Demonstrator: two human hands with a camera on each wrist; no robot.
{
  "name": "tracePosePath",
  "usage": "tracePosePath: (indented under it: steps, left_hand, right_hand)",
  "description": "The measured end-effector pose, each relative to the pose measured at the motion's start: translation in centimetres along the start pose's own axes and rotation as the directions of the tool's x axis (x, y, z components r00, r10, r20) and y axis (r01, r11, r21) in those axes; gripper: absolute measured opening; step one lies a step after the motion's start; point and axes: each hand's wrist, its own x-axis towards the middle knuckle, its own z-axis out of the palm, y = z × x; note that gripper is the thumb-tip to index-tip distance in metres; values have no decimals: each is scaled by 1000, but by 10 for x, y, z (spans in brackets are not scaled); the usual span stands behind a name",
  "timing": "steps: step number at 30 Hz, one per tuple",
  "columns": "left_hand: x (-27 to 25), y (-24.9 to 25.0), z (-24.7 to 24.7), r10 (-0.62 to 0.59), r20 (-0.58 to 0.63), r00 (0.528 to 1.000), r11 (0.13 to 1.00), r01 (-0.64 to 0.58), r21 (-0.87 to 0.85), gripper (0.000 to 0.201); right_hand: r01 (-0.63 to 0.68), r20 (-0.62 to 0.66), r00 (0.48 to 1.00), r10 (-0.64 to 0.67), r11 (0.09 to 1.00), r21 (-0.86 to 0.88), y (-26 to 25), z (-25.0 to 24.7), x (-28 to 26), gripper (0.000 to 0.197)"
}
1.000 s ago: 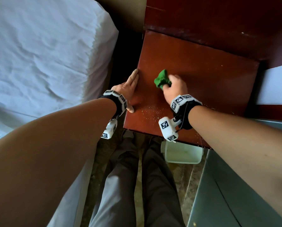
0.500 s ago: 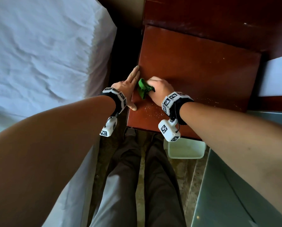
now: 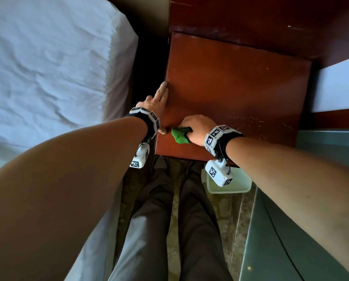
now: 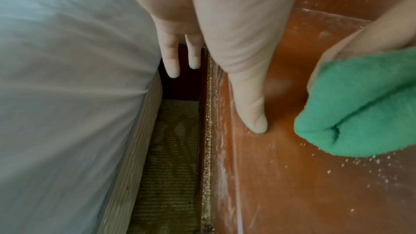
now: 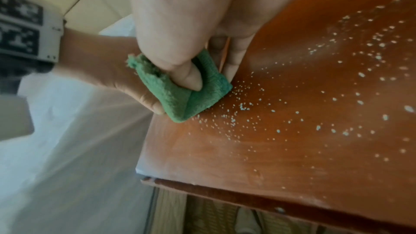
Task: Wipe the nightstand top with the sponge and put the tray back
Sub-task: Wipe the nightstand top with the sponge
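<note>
The reddish-brown nightstand top (image 3: 240, 88) carries pale crumbs (image 3: 250, 119) near its front right. My right hand (image 3: 198, 126) grips a folded green sponge (image 3: 179, 135) and presses it on the wood near the front left corner. In the right wrist view the thumb digs into the sponge (image 5: 195, 99), with crumbs (image 5: 315, 95) spread beside it. My left hand (image 3: 158, 100) lies along the left edge, fingers straight down the side and thumb resting on top (image 4: 254, 113). A white tray (image 3: 240, 187) sits on the floor below the front edge, partly hidden by my wrist camera.
A bed with a white sheet (image 3: 47, 78) stands close on the left, leaving a narrow carpeted gap (image 4: 171, 149). A dark wooden headboard panel (image 3: 250, 15) runs behind the nightstand. A grey-green surface (image 3: 301, 220) is at the right. My legs (image 3: 169, 230) stand before the nightstand.
My right hand has dragged the sponge from the middle left of the top toward the left edge, then back to the front left corner. The left hand has stayed on the edge.
</note>
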Motion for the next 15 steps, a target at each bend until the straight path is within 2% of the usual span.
tracePosePath:
  steps: [3, 6, 8, 10, 15]
  left_hand:
    - [-1, 6, 1, -7, -64, 998, 999, 4, -42, 148]
    - [-2, 18, -5, 12, -166, 986, 1000, -17, -25, 132]
    - [0, 30, -13, 37, -174, 984, 999, -42, -21, 121]
    - [2, 46, -22, 54, -169, 984, 998, -58, -22, 116]
    - [11, 99, -39, 110, -144, 984, 994, -110, 9, 115]
  right_hand:
    - [-91, -217, 965, 146, 966, 243, 6, -11, -8, 24]
    - [-179, -392, 855, 339, 903, 391, 21, -25, -16, 11]
    - [-220, -437, 781, 446, 851, 476, 37, -33, -21, 12]
    - [-242, -457, 729, 509, 817, 523, 53, -40, -27, 12]
    - [-324, -438, 660, 610, 758, 566, 96, -55, -59, 13]
